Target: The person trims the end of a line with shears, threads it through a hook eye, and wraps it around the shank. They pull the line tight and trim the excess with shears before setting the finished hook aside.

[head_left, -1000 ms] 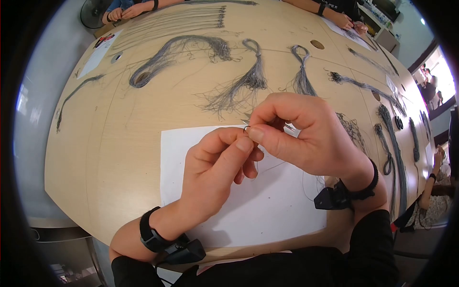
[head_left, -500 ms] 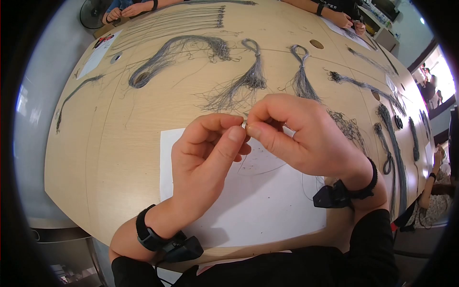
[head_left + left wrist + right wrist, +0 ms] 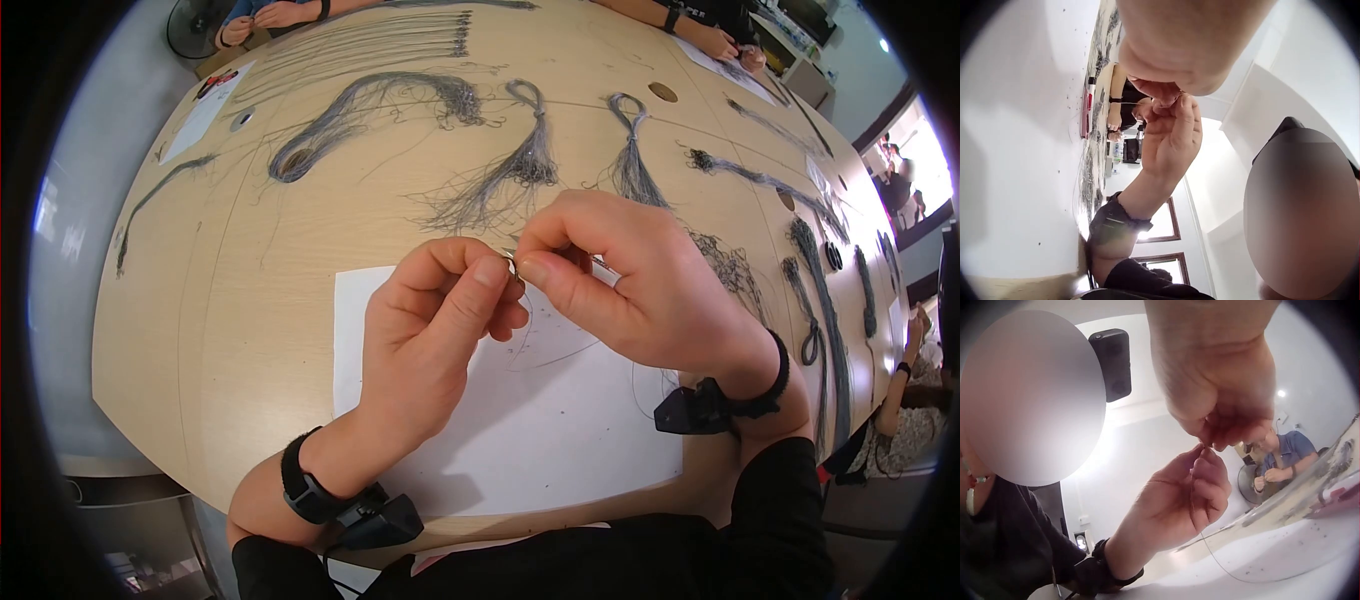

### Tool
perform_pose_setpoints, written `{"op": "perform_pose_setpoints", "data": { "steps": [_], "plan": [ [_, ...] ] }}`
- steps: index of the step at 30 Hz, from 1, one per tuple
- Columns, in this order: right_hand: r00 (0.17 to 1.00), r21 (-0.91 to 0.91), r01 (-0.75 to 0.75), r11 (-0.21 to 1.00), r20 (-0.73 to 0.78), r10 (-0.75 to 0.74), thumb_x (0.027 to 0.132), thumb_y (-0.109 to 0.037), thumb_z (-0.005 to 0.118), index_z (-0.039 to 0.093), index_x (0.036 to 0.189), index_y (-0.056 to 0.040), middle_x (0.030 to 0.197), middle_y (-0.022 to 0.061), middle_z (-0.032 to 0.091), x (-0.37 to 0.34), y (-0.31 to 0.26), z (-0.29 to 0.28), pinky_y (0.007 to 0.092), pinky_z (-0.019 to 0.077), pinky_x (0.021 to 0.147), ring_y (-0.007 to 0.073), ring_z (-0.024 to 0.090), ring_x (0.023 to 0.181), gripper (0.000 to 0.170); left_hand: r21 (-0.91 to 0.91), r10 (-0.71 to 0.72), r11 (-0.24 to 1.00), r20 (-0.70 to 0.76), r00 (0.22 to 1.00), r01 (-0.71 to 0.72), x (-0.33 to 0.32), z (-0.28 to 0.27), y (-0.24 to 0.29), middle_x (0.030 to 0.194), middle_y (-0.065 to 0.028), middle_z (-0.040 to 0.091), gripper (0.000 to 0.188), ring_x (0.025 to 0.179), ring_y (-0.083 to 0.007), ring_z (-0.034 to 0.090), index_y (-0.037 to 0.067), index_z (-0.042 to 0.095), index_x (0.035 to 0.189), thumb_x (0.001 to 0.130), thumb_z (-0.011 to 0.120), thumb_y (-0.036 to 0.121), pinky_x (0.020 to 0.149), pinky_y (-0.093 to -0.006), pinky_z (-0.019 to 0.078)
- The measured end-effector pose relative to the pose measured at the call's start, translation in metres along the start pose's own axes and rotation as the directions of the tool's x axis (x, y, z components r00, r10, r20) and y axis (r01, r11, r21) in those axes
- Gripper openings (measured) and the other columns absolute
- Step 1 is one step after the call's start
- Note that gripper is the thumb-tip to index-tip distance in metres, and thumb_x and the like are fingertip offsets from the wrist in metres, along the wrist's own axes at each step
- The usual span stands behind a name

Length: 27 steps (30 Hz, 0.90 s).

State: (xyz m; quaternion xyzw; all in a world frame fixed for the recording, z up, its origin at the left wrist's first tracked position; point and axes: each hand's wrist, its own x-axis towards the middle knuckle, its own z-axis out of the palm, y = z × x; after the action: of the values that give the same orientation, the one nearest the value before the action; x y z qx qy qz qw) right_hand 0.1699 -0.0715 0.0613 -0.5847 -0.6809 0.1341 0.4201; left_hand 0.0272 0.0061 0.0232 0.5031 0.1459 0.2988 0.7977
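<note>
Both hands meet above a white sheet of paper [image 3: 560, 440] in the head view, their fingertips almost touching. Between them shows a small, shiny curved fish hook [image 3: 512, 266], largely covered by the fingers. My left hand [image 3: 425, 320] pinches it with thumb and index finger. From the other side my right hand [image 3: 615, 275] pinches it too, wrist bent over and the other fingers curled in. A thin fishing line [image 3: 1213, 556] drops from the fingertips past the left palm and curves onto the paper. Which part of the hook each hand holds, I cannot tell.
Bundles of grey line with hooks lie beyond the paper, including a long curved bundle [image 3: 335, 115] and a looped bundle [image 3: 632, 150]. More bundles [image 3: 820, 300] lie at the right. A red and black tool [image 3: 1089, 109] lies past the paper. Other people's hands [image 3: 720, 42] work across the table.
The left thumb and index finger parted and shifted slightly away and left, then came together at the hook again. The right hand has stayed nearly in place.
</note>
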Motion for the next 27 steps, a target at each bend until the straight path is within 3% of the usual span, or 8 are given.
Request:
{"op": "perform_pose_setpoints", "data": {
  "steps": [6,8,18,20,23,27],
  "plan": [
    [0.998,0.082,-0.046,0.996,-0.046,0.050,0.071,-0.006,0.052,0.052,0.073,0.0005,0.065,0.0125,0.053,-0.0012,-0.0010,-0.0017,0.0321,0.0409,0.051,0.0257,0.052,0.059,0.007,-0.039,-0.068,0.997,-0.016,0.998,0.068,-0.0005,-0.0005,0.0010,0.077,-0.0034,0.055,0.015,0.065,-0.0081,0.051,0.002,0.051,0.088,0.083,0.050,0.016,0.059,-0.0208,0.0410],
    [1.000,0.057,0.000,0.998,0.004,0.000,0.071,0.000,0.053,0.057,0.081,0.0008,0.065,0.0045,0.053,-0.0011,-0.0012,-0.0037,0.0206,0.0394,0.052,0.0092,0.047,0.055,0.011,-0.043,-0.074,0.996,-0.014,0.997,0.074,-0.0005,-0.0008,0.0009,0.077,-0.0034,0.055,0.015,0.065,-0.0080,0.051,0.002,0.051,0.088,0.083,0.050,0.016,0.059,-0.0209,0.0410],
    [0.999,-0.087,0.054,0.995,0.011,-0.053,0.068,-0.001,0.055,0.054,0.071,-0.0010,0.061,0.0034,0.050,-0.0004,0.0018,0.0006,0.0213,0.0373,0.049,0.0105,0.046,0.052,0.004,-0.036,-0.085,0.996,-0.008,0.996,0.084,-0.0010,-0.0008,-0.0010,0.077,-0.0043,0.056,0.013,0.064,-0.0086,0.052,0.002,0.052,0.088,0.083,0.050,0.014,0.059,-0.0212,0.0418],
    [0.997,-0.004,0.044,0.999,-0.070,-0.044,0.066,-0.005,0.056,0.051,0.066,-0.0022,0.059,0.0083,0.051,0.0000,0.0032,0.0033,0.0289,0.0395,0.048,0.0221,0.049,0.052,0.006,-0.069,-0.095,0.993,-0.003,0.995,0.095,-0.0011,0.0010,-0.0008,0.078,-0.0044,0.056,0.013,0.064,-0.0086,0.052,0.002,0.052,0.088,0.083,0.050,0.014,0.059,-0.0212,0.0419],
    [0.990,0.084,0.004,0.996,-0.143,0.008,0.065,-0.005,0.056,0.052,0.066,-0.0023,0.058,0.0079,0.050,0.0004,0.0026,0.0034,0.0280,0.0398,0.048,0.0212,0.049,0.052,0.005,-0.127,-0.115,0.986,-0.053,0.992,0.108,-0.0034,0.0062,-0.0007,0.079,-0.0053,0.056,0.015,0.064,-0.0089,0.052,0.001,0.052,0.091,0.083,0.051,0.013,0.059,-0.0213,0.0419],
    [0.991,0.090,0.009,0.996,-0.134,0.003,0.065,-0.005,0.057,0.052,0.066,-0.0028,0.058,0.0073,0.050,0.0007,0.0021,0.0029,0.0276,0.0403,0.049,0.0203,0.050,0.054,0.005,-0.042,-0.069,0.997,0.003,0.998,0.069,-0.0058,0.0038,-0.0037,0.080,-0.0062,0.058,0.017,0.064,-0.0094,0.052,0.001,0.054,0.092,0.082,0.053,0.014,0.059,-0.0212,0.0417]
  ]
}}
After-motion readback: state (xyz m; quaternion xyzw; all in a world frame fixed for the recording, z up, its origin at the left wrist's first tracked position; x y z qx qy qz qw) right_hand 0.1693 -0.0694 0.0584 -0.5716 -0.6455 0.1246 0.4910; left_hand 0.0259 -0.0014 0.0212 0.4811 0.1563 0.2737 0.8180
